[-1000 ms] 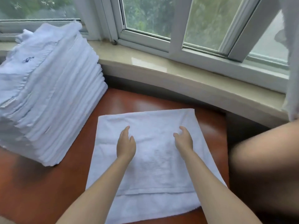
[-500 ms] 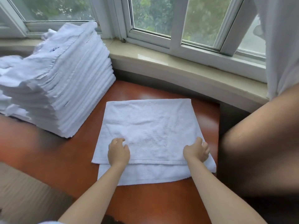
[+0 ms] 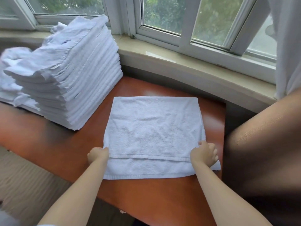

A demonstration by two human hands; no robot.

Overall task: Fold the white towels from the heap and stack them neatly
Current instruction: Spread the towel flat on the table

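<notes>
Left hand point(image 3: 97, 155) grip pinches near-left corner of towel's point(image 3: 153, 128) upper layer; right hand point(image 3: 204, 153) grip curls over near-right corner. Towel lies flat on surface point(image 3: 48, 144), beside stack point(image 3: 68, 75). Risk: uneven pull skews fold, since layers already sit offset. Left fingertips hidden under cloth.

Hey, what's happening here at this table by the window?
A person is folding a white terry towel on a reddish-brown wooden table. The towel lies flat, already folded once, with the lower layer sticking out towards the person. The left hand grips the near left corner of the upper layer and the right hand grips the near right corner. A tall stack of folded white towels stands on the table to the left, beside the beige stone window sill.
</notes>
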